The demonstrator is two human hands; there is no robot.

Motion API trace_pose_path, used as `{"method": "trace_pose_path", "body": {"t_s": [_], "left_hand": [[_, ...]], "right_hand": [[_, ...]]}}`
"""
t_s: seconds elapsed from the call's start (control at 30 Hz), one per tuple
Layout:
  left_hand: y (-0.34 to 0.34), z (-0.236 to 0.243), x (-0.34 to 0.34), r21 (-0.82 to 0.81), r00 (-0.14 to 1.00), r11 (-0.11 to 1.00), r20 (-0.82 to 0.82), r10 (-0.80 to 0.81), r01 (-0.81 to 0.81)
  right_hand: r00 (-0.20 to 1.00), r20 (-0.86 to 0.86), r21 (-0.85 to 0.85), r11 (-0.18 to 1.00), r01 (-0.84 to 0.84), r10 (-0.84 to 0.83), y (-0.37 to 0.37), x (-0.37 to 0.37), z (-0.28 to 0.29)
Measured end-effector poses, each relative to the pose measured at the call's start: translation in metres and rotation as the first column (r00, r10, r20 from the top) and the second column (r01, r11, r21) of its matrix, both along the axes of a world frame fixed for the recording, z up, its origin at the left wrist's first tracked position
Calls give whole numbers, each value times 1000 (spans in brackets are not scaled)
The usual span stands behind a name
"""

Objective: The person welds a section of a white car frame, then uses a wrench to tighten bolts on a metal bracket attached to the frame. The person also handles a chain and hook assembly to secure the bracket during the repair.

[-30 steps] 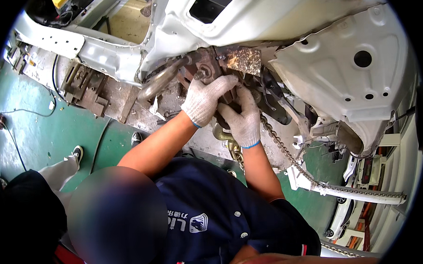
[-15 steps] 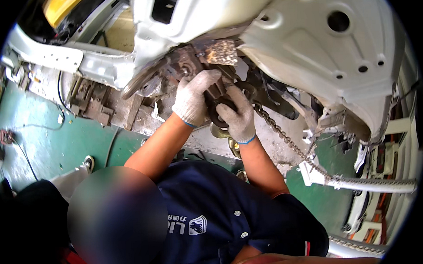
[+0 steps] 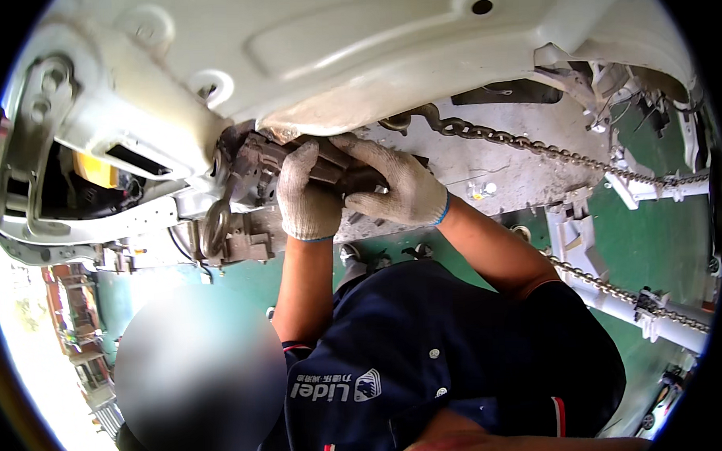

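My left hand (image 3: 308,197), in a white knitted glove, grips the left side of a brown metal pulling clamp (image 3: 327,165) just under the edge of the pale car body panel (image 3: 387,61). My gloved right hand (image 3: 407,184) is wrapped round the clamp's right end, its thumb and fingers curled about the dark metal. The clamp's upper end meets the panel edge, and whether its jaws bite there is hidden. Beside it on the left hangs a rusty metal loop (image 3: 216,226). A steel hook (image 3: 417,118) lies right of the hands, apart from them.
From the hook a heavy chain (image 3: 525,143) runs right to a white post arm (image 3: 678,186). Another chain (image 3: 597,281) lies along a lower white arm. Under the body is a scuffed pale bench bed (image 3: 486,169). The green floor (image 3: 640,240) shows beyond; shoes (image 3: 350,254) stand on it.
My view has shifted, and the pale panel now covers more of the top. The hook now shows farther from my right hand. Both hands stay on the clamp, with my right wrist turned more sideways.
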State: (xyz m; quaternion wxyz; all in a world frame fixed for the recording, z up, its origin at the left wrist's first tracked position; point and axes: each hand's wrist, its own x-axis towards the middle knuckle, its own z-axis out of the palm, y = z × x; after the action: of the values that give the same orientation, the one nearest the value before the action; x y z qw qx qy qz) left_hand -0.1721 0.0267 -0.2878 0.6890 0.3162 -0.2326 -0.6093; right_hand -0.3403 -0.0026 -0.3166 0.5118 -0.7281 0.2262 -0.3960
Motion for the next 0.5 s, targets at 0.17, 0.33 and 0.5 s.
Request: {"method": "trace_pose_path", "body": {"t_s": [0.17,0.33,0.5], "left_hand": [[-2,-6,3,-14,1000,1000,24,6,-6],[-5,-18,12,-55,991,998,133,2,5],[-4,-25,18,-20,988,999,150,-29,32]], "right_hand": [[996,74,49,997,-51,47,-2,2,-1],[998,70,-48,999,9,-6,-2,5,-3],[990,129,-137,988,73,-55,-1,10,-9]]}}
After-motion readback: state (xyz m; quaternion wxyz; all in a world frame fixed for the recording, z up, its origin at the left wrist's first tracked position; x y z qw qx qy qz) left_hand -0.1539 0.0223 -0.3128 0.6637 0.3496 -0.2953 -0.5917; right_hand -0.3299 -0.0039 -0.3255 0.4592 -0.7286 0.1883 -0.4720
